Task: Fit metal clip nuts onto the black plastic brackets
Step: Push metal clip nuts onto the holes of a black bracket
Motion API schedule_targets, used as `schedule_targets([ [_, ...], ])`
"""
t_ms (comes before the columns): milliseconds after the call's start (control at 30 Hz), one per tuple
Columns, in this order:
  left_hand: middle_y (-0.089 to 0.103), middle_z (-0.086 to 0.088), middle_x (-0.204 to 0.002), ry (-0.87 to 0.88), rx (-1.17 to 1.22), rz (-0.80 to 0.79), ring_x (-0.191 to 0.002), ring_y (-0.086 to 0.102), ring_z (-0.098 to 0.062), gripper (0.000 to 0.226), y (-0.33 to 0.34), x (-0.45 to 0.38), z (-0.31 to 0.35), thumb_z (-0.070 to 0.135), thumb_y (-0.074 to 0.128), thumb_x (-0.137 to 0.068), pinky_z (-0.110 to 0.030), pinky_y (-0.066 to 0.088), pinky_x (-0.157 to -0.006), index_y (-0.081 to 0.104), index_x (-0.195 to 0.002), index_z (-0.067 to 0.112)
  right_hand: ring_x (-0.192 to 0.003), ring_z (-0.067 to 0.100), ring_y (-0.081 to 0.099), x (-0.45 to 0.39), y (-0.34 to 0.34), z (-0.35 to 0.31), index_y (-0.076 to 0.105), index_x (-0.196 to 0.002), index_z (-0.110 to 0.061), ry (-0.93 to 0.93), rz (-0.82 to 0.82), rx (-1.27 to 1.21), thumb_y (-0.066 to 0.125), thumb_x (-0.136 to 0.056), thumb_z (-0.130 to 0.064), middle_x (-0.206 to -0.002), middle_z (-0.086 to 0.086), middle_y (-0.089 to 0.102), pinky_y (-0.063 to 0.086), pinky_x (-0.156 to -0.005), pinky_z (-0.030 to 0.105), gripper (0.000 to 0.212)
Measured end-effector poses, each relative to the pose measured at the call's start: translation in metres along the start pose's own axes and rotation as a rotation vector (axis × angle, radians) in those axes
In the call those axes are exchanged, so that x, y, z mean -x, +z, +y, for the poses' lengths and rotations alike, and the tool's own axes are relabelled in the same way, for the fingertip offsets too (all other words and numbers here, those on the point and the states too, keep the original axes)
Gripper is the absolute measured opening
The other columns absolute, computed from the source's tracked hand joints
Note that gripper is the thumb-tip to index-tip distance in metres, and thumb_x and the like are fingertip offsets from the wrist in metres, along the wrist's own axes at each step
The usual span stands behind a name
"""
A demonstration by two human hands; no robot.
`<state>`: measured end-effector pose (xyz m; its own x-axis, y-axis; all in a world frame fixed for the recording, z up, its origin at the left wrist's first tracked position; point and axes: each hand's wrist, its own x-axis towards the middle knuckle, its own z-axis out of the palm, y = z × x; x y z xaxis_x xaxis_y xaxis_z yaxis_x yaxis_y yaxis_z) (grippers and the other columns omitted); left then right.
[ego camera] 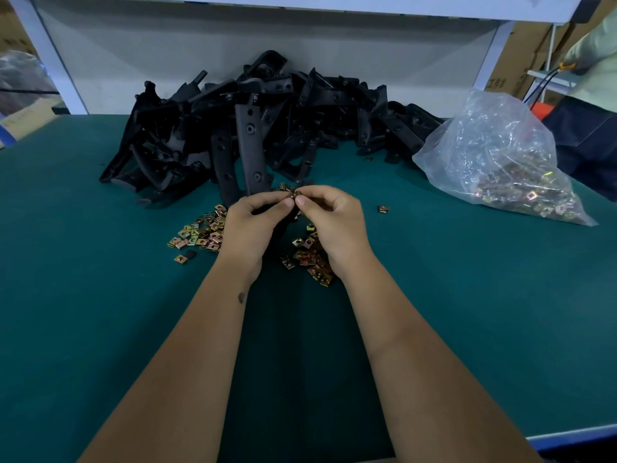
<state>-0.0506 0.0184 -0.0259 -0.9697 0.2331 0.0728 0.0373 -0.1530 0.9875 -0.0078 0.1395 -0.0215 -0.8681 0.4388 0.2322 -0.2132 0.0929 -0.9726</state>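
Note:
My left hand (248,225) grips the lower end of a long black plastic bracket (250,142), which stands upright and leans against the bracket pile (300,105). My right hand (330,222) pinches a small brass-coloured clip nut (293,194) at the bracket's near end, thumb tips of both hands meeting there. Loose clip nuts lie on the green mat in two scatters, one left of my hands (200,233) and one under my right wrist (310,259).
A clear plastic bag (494,155) holding several clip nuts lies at the right. Single stray nuts (384,209) sit on the green mat (100,295). A white backboard stands behind the pile. A person's sleeve (597,61) shows at the far right.

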Motion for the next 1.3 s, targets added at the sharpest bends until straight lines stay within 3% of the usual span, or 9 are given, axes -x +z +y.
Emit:
schedule_targets([
  [133,0.072,-0.015,-0.111,-0.006,0.051,-0.048,-0.11,0.066,-0.024,0.015,-0.001,0.003,0.004,0.006,0.067,-0.09,-0.035,0.05,-0.101,0.073,-0.103,0.007,-0.076,-0.004,0.065,-0.001,-0.002,-0.001,0.072,-0.093,-0.014,0.067,-0.06,-0.065,0.067,-0.09,-0.006,-0.087,-0.004,0.071,0.049,-0.069,0.011,0.01],
  [300,0.076,-0.004,-0.096,-0.008,0.105,-0.093,-0.096,0.07,-0.013,0.012,-0.004,0.003,0.005,0.006,0.068,-0.088,-0.02,0.052,-0.083,0.076,-0.093,0.013,-0.074,0.002,0.061,0.001,-0.004,-0.003,0.07,-0.087,-0.016,0.088,-0.123,-0.125,0.064,-0.091,-0.003,-0.082,-0.003,0.068,0.048,-0.071,0.015,0.015],
  [533,0.077,-0.002,-0.092,0.002,0.209,-0.176,-0.093,0.071,-0.013,0.012,-0.01,0.001,0.005,0.018,0.075,-0.071,-0.018,0.053,-0.08,0.081,-0.081,0.02,-0.088,0.016,0.057,0.001,-0.005,-0.006,0.068,-0.093,-0.009,0.118,-0.175,-0.209,0.059,-0.093,0.0,-0.092,0.007,0.065,0.047,-0.081,0.025,0.012],
  [733,0.077,-0.001,-0.092,0.005,0.234,-0.208,-0.094,0.071,-0.012,0.013,-0.012,-0.001,0.003,0.019,0.076,-0.069,-0.018,0.053,-0.081,0.082,-0.08,0.021,-0.089,0.018,0.056,0.002,-0.006,-0.006,0.067,-0.092,-0.01,0.118,-0.215,-0.234,0.057,-0.094,0.0,-0.094,0.009,0.064,0.046,-0.083,0.027,0.014],
  [1067,0.077,-0.001,-0.093,-0.007,0.246,-0.217,-0.096,0.071,-0.012,0.013,-0.013,-0.001,0.003,0.019,0.076,-0.069,-0.021,0.053,-0.084,0.082,-0.081,0.021,-0.082,0.015,0.056,0.003,-0.005,-0.003,0.068,-0.093,-0.008,0.1,-0.185,-0.248,0.059,-0.093,0.0,-0.091,0.008,0.065,0.047,-0.078,0.026,0.012],
  [1300,0.077,0.0,-0.09,0.008,0.204,-0.149,-0.091,0.071,-0.01,0.01,-0.009,0.0,0.002,0.021,0.074,-0.072,-0.019,0.053,-0.08,0.081,-0.079,0.023,-0.078,0.0,0.064,0.003,-0.005,-0.002,0.072,-0.09,-0.016,0.037,-0.085,-0.022,0.064,-0.091,-0.005,-0.085,-0.004,0.071,0.051,-0.074,0.015,0.014],
])
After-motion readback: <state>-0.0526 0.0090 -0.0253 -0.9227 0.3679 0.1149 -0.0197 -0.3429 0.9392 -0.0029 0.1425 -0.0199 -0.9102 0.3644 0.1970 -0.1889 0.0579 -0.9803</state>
